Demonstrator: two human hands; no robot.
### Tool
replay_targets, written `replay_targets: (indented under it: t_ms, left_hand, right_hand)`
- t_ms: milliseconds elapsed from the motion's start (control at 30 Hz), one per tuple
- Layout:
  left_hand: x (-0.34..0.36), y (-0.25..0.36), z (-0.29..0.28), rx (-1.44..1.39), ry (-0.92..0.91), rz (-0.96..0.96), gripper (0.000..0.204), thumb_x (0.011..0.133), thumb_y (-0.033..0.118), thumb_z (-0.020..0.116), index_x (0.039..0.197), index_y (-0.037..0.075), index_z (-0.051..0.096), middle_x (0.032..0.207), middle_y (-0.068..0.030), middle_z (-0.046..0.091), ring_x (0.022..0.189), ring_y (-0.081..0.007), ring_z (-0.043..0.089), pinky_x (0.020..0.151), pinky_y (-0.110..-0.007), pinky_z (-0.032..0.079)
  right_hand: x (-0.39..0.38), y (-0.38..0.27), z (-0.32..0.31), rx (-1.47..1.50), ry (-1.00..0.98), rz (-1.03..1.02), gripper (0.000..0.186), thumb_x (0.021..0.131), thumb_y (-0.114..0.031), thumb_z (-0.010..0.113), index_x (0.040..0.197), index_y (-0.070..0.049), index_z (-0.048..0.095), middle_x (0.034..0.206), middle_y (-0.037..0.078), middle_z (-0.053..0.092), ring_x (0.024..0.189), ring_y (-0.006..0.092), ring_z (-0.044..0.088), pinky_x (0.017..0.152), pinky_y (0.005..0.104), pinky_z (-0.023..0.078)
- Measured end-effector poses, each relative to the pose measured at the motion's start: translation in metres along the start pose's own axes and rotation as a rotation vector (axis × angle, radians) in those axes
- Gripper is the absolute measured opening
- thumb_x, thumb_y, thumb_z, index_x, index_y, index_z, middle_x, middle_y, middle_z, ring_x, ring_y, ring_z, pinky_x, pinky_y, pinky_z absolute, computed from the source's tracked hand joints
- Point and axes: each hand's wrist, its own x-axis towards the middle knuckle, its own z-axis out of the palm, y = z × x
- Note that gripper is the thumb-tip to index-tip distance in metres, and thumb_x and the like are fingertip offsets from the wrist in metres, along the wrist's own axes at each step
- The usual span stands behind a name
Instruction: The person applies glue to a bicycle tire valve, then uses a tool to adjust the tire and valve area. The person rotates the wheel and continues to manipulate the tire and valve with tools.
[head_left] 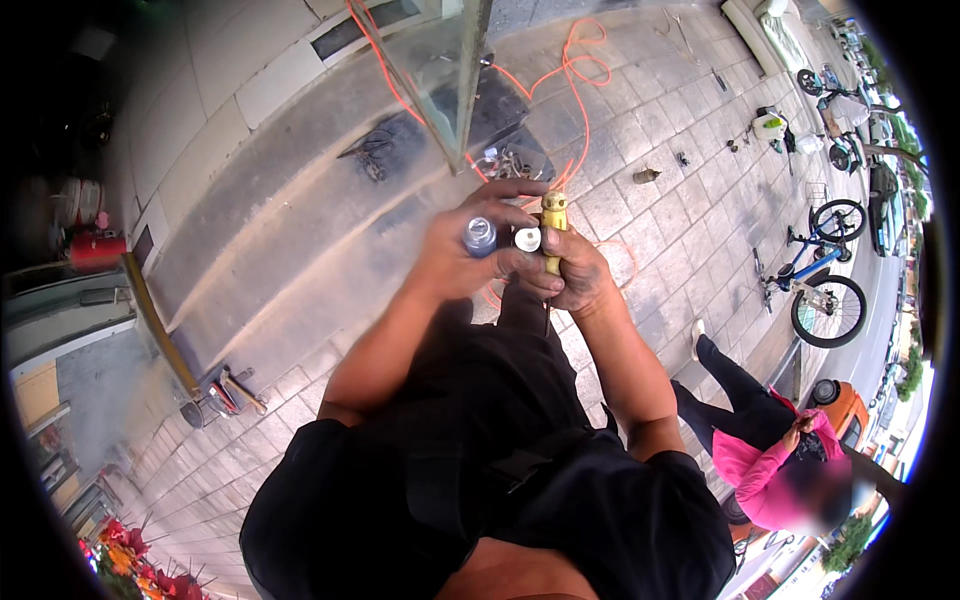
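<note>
Both my hands are held together in front of my body. My left hand (455,255) is closed around a small clear plastic bottle (480,237), and its fingers reach across toward the right hand. Between the hands is a white round piece (528,240) with a dark spot in its middle; the left fingers are around it. My right hand (582,272) grips a yellow-handled tool (554,222), held upright, its rounded end facing up. A thin dark rod shows below the right fingers, perhaps the tool's shaft. The fingers hide where the pieces meet.
An open box of metal parts (512,165) sits beyond my hands, beside a glass panel edge (470,90). An orange hose (578,100) loops over the paving. Tools (235,392) lie at left. A bicycle (825,265) and a person in pink (760,455) are at right.
</note>
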Motion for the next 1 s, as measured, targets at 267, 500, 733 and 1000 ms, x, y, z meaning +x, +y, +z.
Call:
replay_targets:
  t_ms: [267, 500, 733, 1000]
  left_hand:
    - [-0.008, 0.0, 0.002, 0.322, 0.03, -0.055, 0.042, 0.082, 0.009, 0.085, 0.122, 0.006, 0.072, 0.134, -0.009, 0.066, 0.127, -0.0284, 0.063, 0.109, -0.04, 0.049]
    - [-0.019, -0.002, 0.008, 0.418, 0.029, -0.033, 0.048, 0.077, 0.001, 0.086, 0.122, 0.004, 0.072, 0.131, -0.0121, 0.067, 0.123, -0.03, 0.066, 0.103, -0.041, 0.053]
    - [-0.018, 0.008, 0.01, 0.417, -0.006, -0.129, 0.048, 0.075, 0.002, 0.086, 0.121, 0.006, 0.072, 0.126, -0.0104, 0.071, 0.121, -0.0288, 0.067, 0.102, -0.04, 0.054]
    - [-0.013, 0.005, 0.019, 0.326, 0.085, -0.038, 0.049, 0.072, -0.004, 0.085, 0.118, 0.006, 0.073, 0.122, -0.0094, 0.071, 0.114, -0.0271, 0.068, 0.1, -0.038, 0.054]
  right_hand:
    - [-0.023, -0.042, 0.06, -1.023, 0.326, -0.33, 0.027, 0.087, -0.002, 0.078, 0.112, 0.0, 0.07, 0.087, 0.003, 0.069, 0.074, 0.0081, 0.064, 0.065, 0.0255, 0.052]
    - [-0.021, -0.041, 0.099, -1.726, 0.221, -0.333, 0.026, 0.08, 0.0, 0.078, 0.104, 0.0, 0.069, 0.095, 0.006, 0.07, 0.086, 0.0118, 0.066, 0.079, 0.028, 0.054]
    - [-0.022, -0.043, 0.101, -1.862, 0.136, -0.325, 0.034, 0.078, -0.009, 0.083, 0.11, -0.003, 0.072, 0.102, 0.013, 0.075, 0.09, 0.0252, 0.074, 0.081, 0.0344, 0.058]
    - [-0.031, -0.018, 0.089, -1.46, 0.419, -0.392, 0.041, 0.079, -0.013, 0.092, 0.11, 0.0, 0.068, 0.098, 0.005, 0.074, 0.091, 0.0092, 0.067, 0.08, 0.0278, 0.057]
